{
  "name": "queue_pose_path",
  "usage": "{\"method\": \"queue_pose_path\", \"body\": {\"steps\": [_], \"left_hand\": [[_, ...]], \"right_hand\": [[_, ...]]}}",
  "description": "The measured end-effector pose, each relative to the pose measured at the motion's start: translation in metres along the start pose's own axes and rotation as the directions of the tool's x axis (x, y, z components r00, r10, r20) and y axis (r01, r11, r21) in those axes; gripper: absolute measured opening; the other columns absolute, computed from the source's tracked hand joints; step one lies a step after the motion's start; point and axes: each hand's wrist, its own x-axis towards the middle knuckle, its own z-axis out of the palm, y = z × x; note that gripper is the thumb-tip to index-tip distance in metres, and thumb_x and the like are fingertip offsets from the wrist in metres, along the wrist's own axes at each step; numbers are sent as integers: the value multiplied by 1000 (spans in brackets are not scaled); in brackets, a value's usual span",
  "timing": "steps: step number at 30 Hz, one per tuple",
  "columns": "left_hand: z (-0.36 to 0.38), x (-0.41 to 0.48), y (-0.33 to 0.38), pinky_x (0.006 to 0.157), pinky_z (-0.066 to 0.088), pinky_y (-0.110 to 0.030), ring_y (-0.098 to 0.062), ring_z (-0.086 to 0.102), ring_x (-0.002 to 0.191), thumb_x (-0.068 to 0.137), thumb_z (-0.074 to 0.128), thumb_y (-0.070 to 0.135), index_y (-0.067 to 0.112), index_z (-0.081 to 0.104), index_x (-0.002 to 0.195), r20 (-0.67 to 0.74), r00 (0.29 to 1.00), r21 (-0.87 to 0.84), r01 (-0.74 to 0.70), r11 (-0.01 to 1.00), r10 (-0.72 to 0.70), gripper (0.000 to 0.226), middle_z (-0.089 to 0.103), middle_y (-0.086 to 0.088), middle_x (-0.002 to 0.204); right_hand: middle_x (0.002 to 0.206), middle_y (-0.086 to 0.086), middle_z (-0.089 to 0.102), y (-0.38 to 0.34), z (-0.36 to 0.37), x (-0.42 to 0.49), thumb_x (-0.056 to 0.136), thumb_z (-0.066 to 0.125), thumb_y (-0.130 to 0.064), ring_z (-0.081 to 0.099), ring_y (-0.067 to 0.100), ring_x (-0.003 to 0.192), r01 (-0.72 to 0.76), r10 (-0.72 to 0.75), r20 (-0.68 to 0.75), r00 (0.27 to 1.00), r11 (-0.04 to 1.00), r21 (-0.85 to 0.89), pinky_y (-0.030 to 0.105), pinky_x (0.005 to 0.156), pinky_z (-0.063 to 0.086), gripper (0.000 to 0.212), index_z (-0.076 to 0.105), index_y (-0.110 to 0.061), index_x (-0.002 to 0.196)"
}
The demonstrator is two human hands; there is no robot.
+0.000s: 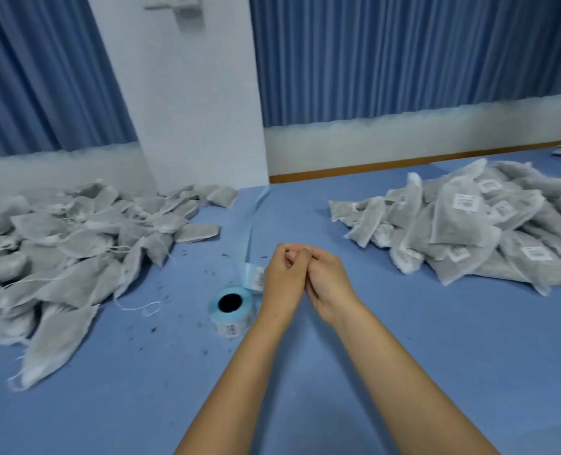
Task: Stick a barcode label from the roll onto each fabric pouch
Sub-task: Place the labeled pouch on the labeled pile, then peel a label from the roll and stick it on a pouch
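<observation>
My left hand (280, 277) and my right hand (325, 284) meet over the middle of the blue table, fingers curled and fingertips pressed against each other. Anything between them is hidden. The barcode label roll (230, 311), with a blue liner and dark core, lies on its side just left of my left wrist. Its strip (256, 277) rises beside my left hand, and the bare blue liner (254, 211) trails away to the far edge. Unlabelled grey fabric pouches (69, 244) are heaped on the left. Pouches bearing white labels (476, 231) are piled on the right.
The blue table surface (404, 339) carries dark crumbs around the roll. A loose white string (141, 308) lies by the left heap. A white pillar (190, 103) and blue curtains (404, 50) stand behind the table's far edge.
</observation>
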Motion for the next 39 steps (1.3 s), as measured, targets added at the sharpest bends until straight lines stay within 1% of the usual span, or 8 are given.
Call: {"method": "queue_pose_path", "body": {"steps": [7,12,16,20,25,28,32,39], "left_hand": [[-124,-2,-16,61,42,-4,13,59,68,96,52,11,16,62,90,-199,975,90,-77,993,94,13,65,11,81],[-189,-8,-44,63,46,-16,-1,62,72,100,42,14,7,61,88,-239,965,312,-27,950,106,23,65,1,80],[-240,-5,-64,88,40,-41,-33,54,104,98,46,13,6,61,110,-469,845,772,250,584,258,21,61,-14,112],[-277,-13,-74,94,40,-43,-37,47,116,92,48,5,12,46,126,-628,778,739,605,298,-23,35,44,-16,130],[-276,-16,-76,73,42,-32,-37,57,97,92,46,-2,1,50,124,-538,843,603,400,690,-18,32,53,-20,116],[-255,-18,-53,56,38,-6,-7,58,68,86,56,-3,4,58,121,-486,874,334,184,925,2,36,62,-5,91],[-229,-16,-23,58,43,-7,2,57,58,87,66,14,25,60,110,-401,911,157,-36,987,97,27,66,9,94],[-182,-2,-14,80,44,-11,3,62,93,98,50,18,27,66,101,-106,957,141,-254,957,270,19,69,15,99]], "right_hand": [[83,18,62,51,115,-19,90,48,5,58,26,80,-101,100,152,983,995,0,37,77,45,17,65,9,92],[80,14,68,94,161,-32,88,54,3,65,20,75,-144,155,144,978,986,-78,29,75,53,13,68,3,89],[70,10,64,115,180,-35,88,55,8,62,10,59,-102,133,190,973,982,-162,14,62,51,13,62,-1,83],[74,10,63,127,186,-40,87,51,13,63,16,64,-83,163,284,945,958,-274,15,66,51,23,62,-5,77],[107,8,62,131,185,-48,78,54,19,62,11,75,153,116,487,866,866,-477,16,71,49,39,64,-4,108],[113,6,59,122,184,-51,68,55,21,59,11,89,490,-123,633,764,750,-445,14,78,43,54,65,-8,111],[78,-4,64,91,169,-45,72,56,17,54,8,65,512,-298,466,833,734,-447,17,64,45,49,65,-28,89],[83,14,73,32,109,-14,87,63,-2,71,22,76,241,-177,365,914,961,-137,26,69,56,9,72,-2,88]]}}
